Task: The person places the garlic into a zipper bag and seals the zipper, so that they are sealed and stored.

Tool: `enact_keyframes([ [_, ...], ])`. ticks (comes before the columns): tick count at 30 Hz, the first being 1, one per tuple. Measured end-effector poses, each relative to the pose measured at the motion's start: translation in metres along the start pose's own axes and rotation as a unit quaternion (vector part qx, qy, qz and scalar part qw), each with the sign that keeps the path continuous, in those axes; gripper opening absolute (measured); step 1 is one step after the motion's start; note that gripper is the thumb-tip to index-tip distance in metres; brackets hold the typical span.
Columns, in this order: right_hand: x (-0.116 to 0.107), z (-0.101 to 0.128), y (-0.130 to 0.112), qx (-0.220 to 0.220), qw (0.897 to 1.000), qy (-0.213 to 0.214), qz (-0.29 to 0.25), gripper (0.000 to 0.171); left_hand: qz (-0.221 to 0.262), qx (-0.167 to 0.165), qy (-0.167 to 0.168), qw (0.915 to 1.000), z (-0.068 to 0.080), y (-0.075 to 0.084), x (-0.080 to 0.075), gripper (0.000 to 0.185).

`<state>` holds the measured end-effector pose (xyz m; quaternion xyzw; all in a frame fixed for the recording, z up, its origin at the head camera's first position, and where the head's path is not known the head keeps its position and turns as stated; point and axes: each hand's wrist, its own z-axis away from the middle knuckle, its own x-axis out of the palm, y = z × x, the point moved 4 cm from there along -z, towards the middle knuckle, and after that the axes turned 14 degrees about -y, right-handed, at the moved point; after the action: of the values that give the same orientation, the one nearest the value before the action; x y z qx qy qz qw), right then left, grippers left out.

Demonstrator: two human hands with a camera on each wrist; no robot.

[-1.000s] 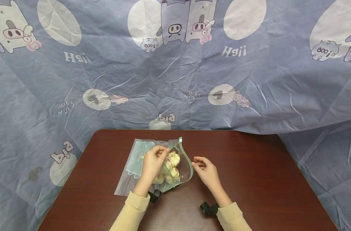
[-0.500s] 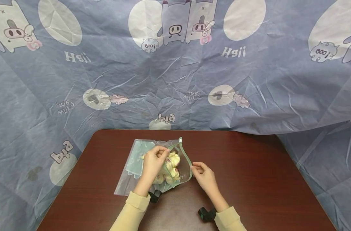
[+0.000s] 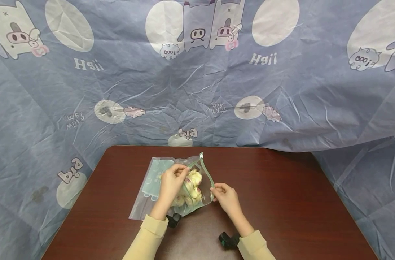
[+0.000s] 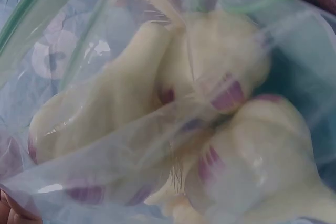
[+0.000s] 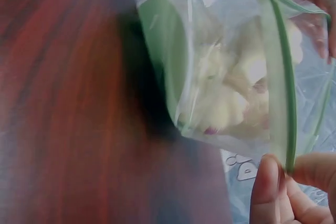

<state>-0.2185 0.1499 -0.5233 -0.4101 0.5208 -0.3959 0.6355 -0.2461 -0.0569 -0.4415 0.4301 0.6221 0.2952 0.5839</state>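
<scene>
A clear zip bag (image 3: 139,207) with a green-edged mouth lies on the table, its mouth gaping to the right. Several garlic bulbs (image 3: 194,178), pale with purple patches, are inside it; the left wrist view shows these bulbs (image 4: 247,145) close up through the plastic. My left hand (image 3: 172,180) pinches the near-left lip of the mouth. Between thumb and fingers, my right hand (image 3: 224,196) pinches the opposite lip; in the right wrist view the green zip strip (image 5: 283,77) runs up from those fingertips (image 5: 266,177). A white slider (image 3: 201,156) sits at the strip's far end.
The dark red-brown table (image 3: 265,180) carries the bag left of centre. Behind it hangs a blue patterned cloth (image 3: 197,83). A black wrist camera (image 3: 228,240) is on the right wrist, another (image 3: 174,220) on the left.
My right hand has moved left and slightly down, from beside the bag's lip to pinching it. The lip has shifted a little left with it. The left hand has barely moved.
</scene>
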Motion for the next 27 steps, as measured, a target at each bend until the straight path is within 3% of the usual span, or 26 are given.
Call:
enact_keyframes([
  [8, 0.002, -0.010, -0.023, -0.004, 0.999, -0.021, -0.039, 0.024, -0.001, -0.019, 0.010, 0.9998, -0.003, -0.001, -0.010, 0.017],
  [15, 0.013, -0.019, -0.051, -0.034, 0.997, -0.041, -0.052, 0.023, -0.019, -0.004, 0.018, 0.9996, -0.006, 0.007, -0.014, 0.016],
  [20, 0.018, -0.025, -0.073, -0.050, 0.997, -0.042, -0.049, 0.022, -0.024, 0.015, 0.034, 0.9990, -0.008, 0.018, -0.027, 0.017],
  [27, 0.022, -0.033, -0.085, -0.058, 0.995, -0.052, -0.065, 0.022, -0.032, 0.012, 0.054, 0.9980, -0.009, 0.026, -0.043, 0.019],
])
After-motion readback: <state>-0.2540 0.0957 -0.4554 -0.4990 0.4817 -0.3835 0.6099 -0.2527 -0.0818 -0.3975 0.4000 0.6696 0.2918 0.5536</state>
